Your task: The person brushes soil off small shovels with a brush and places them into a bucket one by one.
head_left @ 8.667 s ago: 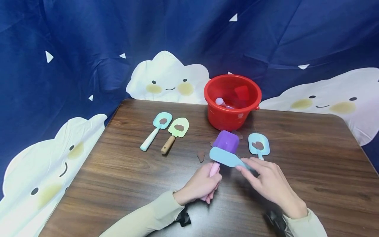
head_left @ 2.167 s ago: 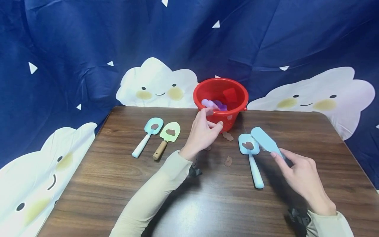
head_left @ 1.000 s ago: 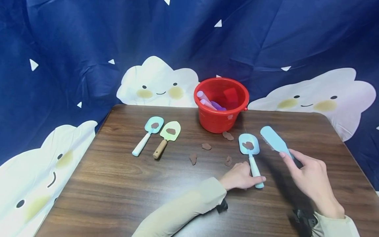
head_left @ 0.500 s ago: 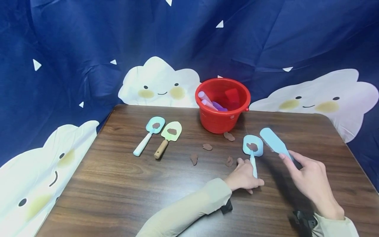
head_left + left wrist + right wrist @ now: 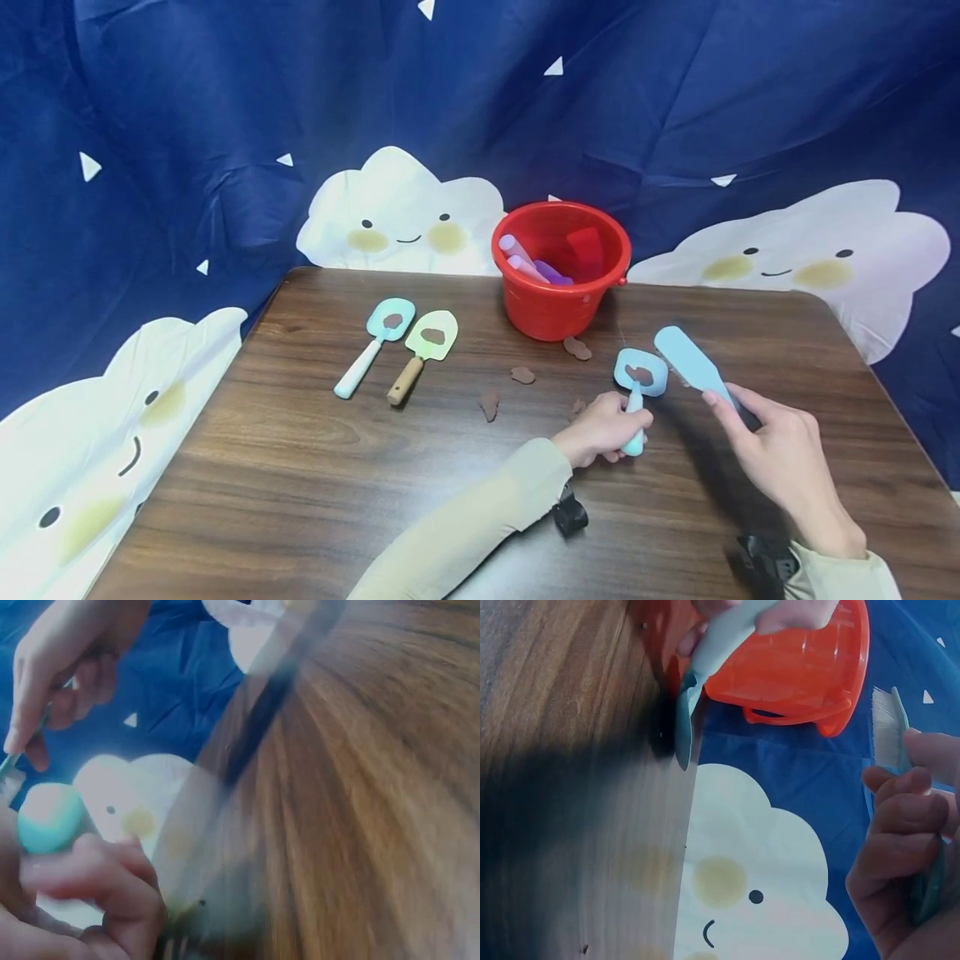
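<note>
My left hand (image 5: 603, 423) grips the handle of a small light-blue shovel (image 5: 656, 380), whose blade carries a brown patch. The handle's rounded end shows above my curled fingers in the left wrist view. To the right, my right hand (image 5: 786, 457) holds a light-blue brush (image 5: 686, 358) above the table, apart from the shovel. White bristles (image 5: 886, 729) stand out in the right wrist view. Several thin brown pieces lie on the table, among them one piece (image 5: 522, 375) and another piece (image 5: 490, 405). My left hand partly hides one more.
A red bucket (image 5: 551, 312) stands at the table's back, holding pink-handled tools and something purple. Left of it lie a blue shovel (image 5: 367, 363) with a white handle and a green shovel (image 5: 407, 379) with a wooden handle. A blue curtain (image 5: 225, 100) hangs behind the wooden table (image 5: 300, 467).
The purple shovel with the pink handle went from my left hand into the bucket. My left hand then took the blue shovel by its handle and raised it. The brush moved right, off the purple shovel.
</note>
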A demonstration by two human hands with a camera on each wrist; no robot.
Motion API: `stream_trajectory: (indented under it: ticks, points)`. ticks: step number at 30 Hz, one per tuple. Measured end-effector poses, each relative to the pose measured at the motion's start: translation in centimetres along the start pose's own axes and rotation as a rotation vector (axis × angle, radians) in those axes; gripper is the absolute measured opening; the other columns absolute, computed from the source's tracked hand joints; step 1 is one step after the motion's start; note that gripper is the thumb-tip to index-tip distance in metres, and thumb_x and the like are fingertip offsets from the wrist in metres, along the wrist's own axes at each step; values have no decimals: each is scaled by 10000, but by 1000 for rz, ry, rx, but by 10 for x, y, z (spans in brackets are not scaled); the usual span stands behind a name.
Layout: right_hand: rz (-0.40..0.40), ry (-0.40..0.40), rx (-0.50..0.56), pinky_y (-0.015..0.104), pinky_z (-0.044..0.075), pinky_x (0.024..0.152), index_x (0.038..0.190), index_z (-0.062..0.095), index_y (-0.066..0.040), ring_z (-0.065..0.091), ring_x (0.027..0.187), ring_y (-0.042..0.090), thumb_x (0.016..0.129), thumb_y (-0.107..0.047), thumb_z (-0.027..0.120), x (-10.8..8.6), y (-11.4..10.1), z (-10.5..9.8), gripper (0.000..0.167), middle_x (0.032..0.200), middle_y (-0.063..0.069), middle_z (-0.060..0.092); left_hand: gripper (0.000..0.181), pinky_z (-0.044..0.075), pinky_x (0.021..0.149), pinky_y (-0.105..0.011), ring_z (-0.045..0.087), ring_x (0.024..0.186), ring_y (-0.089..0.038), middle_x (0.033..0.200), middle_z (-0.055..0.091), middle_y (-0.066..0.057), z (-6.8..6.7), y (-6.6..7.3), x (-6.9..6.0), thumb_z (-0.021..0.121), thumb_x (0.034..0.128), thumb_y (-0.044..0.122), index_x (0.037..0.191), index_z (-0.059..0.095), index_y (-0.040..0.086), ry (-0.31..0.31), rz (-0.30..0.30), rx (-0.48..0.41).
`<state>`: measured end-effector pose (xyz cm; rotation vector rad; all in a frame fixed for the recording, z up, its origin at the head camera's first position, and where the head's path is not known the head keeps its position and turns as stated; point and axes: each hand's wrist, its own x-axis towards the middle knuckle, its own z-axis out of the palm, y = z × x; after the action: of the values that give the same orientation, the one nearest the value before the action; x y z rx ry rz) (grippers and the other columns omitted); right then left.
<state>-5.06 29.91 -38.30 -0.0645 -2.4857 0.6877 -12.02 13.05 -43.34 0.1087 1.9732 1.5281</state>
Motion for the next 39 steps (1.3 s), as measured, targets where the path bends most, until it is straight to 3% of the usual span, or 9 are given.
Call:
stream_trajectory:
  ticks: [5,11,18,21,27,30,33,36,39]
  points:
    - [-8,-14,9,148,327,532,1025,723,25,360,523,-9,838,-209,720,3,-1,2,299,616,162,665,183,323,402,-205,478,490,-55,661,677,16,-13,-3,-6,593,833,204,997,584,124,35,44,93]
    - [-7,-46,29,125,331,537,1056,714,29,330,442,-66,846,-209,710,7,-4,5,317,433,0,524,390,310,399,-207,510,548,-64,741,678,11,-30,-10,-24,594,827,172,1199,514,89,-3,73,44]
    - [-15,-72,60,59,344,593,1053,722,18,432,600,-127,841,-221,718,11,-10,14,319,841,229,722,488,258,345,-195,428,460,-85,771,667,46,-51,-22,-44,627,775,93,1237,469,88,-43,32,-53]
    - [-31,-95,66,41,357,632,1041,732,-1,475,661,-119,833,-225,729,11,-13,21,306,881,213,729,476,264,327,-171,409,425,-67,769,673,27,-61,-28,-51,635,776,62,1214,448,87,-89,12,-150]
    - [-115,-165,78,84,405,641,1048,734,-17,584,672,61,834,-221,730,16,-25,34,296,913,164,742,348,317,315,-159,400,373,-62,683,581,36,-89,-36,-67,690,783,81,1073,507,24,-152,20,-256]
    - [-165,-220,72,145,464,665,1067,725,-13,651,729,167,844,-222,722,19,-32,39,305,938,151,744,334,335,303,-166,409,357,-68,637,544,33,-100,-38,-76,707,781,90,1031,508,-7,-153,26,-248]
    - [-217,-267,63,309,546,706,1080,722,-14,709,827,251,842,-219,725,23,-38,43,315,962,140,745,365,362,294,-172,428,347,-65,631,558,24,-107,-38,-85,693,784,81,1063,472,3,-149,37,-199]
    - [-261,-326,68,427,567,716,1093,724,-40,718,851,229,847,-235,722,27,-44,46,314,975,107,749,341,376,287,-176,443,350,-61,613,561,6,-108,-37,-92,634,781,62,1057,441,9,-134,52,-134]
    - [-298,-392,84,397,587,718,1108,725,-76,710,834,165,864,-260,707,30,-51,49,306,975,56,754,331,376,283,-187,462,401,-78,631,557,-5,-107,-36,-96,559,757,59,1059,428,21,-99,44,-119]
